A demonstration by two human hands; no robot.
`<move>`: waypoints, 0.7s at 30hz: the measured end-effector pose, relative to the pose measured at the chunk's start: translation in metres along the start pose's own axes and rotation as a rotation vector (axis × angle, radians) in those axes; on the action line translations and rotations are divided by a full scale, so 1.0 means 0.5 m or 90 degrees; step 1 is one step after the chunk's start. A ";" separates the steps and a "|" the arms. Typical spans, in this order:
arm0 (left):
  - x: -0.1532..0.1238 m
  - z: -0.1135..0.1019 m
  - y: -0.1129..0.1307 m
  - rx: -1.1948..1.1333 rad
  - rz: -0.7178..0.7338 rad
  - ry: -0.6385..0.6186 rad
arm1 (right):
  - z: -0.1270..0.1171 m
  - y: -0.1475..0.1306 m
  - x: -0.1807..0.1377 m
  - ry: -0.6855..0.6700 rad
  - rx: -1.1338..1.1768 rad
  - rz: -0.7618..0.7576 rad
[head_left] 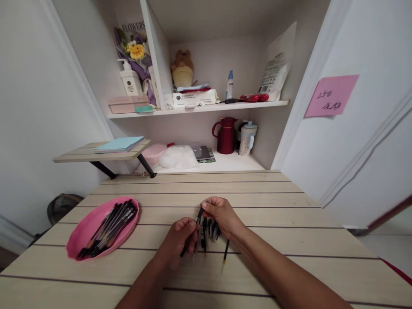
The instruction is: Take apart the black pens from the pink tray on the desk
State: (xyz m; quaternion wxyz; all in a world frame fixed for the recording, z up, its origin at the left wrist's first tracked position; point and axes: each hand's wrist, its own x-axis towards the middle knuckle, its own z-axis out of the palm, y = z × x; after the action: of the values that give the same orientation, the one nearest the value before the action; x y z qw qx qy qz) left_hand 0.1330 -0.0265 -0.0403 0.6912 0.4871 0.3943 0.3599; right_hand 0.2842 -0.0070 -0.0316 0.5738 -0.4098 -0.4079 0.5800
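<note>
My left hand is closed around the lower part of a pen, which tilts up and to the right. The fingers of my right hand pinch the pen's dark upper end. Beneath and between my hands lies a loose bunch of pens and pen parts, partly covered by my right hand and slightly blurred. One thin refill with a yellowish end lies apart, nearer to me. To the left, a pink oval tray holds a pile of several pens with black ends.
A small raised shelf with blue paper stands at the desk's back left. Behind the desk are a dark red jug, a light cup and a white plastic bag. A pink note sticks to the right wall.
</note>
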 end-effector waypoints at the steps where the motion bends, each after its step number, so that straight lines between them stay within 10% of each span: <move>1: -0.001 0.001 0.001 -0.018 -0.013 -0.014 | -0.001 -0.003 -0.001 -0.027 0.028 -0.002; 21: -0.002 -0.004 0.000 -0.038 -0.046 -0.033 | -0.006 -0.002 -0.007 -0.139 0.128 0.093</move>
State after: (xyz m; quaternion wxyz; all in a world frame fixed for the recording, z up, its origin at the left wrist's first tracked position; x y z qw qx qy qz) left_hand 0.1307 -0.0263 -0.0404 0.7278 0.4608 0.3828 0.3338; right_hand 0.2873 -0.0104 -0.0314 0.5206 -0.3134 -0.3770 0.6990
